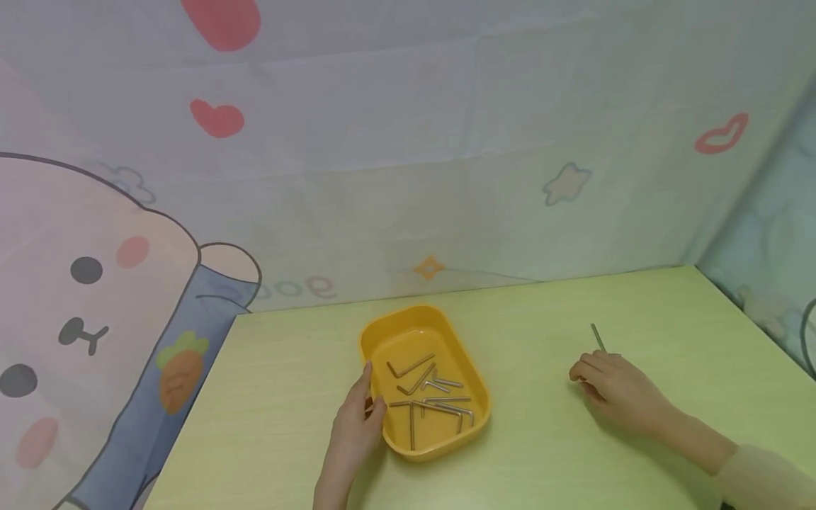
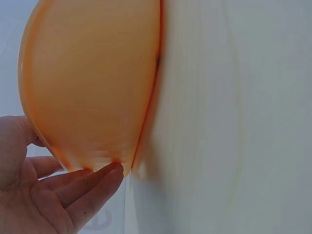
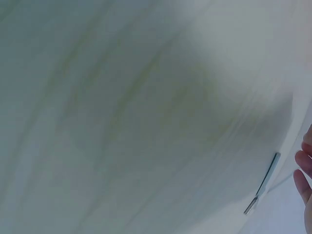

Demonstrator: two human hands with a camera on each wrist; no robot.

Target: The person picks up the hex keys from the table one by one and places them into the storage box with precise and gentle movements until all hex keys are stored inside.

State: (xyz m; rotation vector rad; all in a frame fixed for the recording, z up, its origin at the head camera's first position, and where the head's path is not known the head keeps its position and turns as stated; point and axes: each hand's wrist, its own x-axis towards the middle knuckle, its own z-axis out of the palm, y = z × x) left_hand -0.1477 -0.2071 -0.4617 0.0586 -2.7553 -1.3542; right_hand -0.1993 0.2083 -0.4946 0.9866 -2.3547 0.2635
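A yellow tray (image 1: 426, 320) stands on the table with several L-shaped hex keys (image 1: 414, 426) lying loose in it. My left hand (image 1: 357, 425) grips the tray's left side; in the left wrist view its fingers (image 2: 95, 192) lie against the outer wall and the thumb is at the rim. On the right, my right hand (image 1: 621, 389) hovers over a single hex key (image 1: 596, 336), partly hidden behind it in the head view. The right wrist view shows this hex key (image 3: 269, 175) lying on the table, with loosely bent fingertips (image 3: 303, 163) apart from it.
The light green table (image 1: 287, 382) meets a printed cloth backdrop (image 1: 395, 212) along its back edge. Another cloth hangs at the right, with a dark cable (image 1: 806, 340) in front of it. A cartoon animal print (image 1: 95, 283) is at the left.
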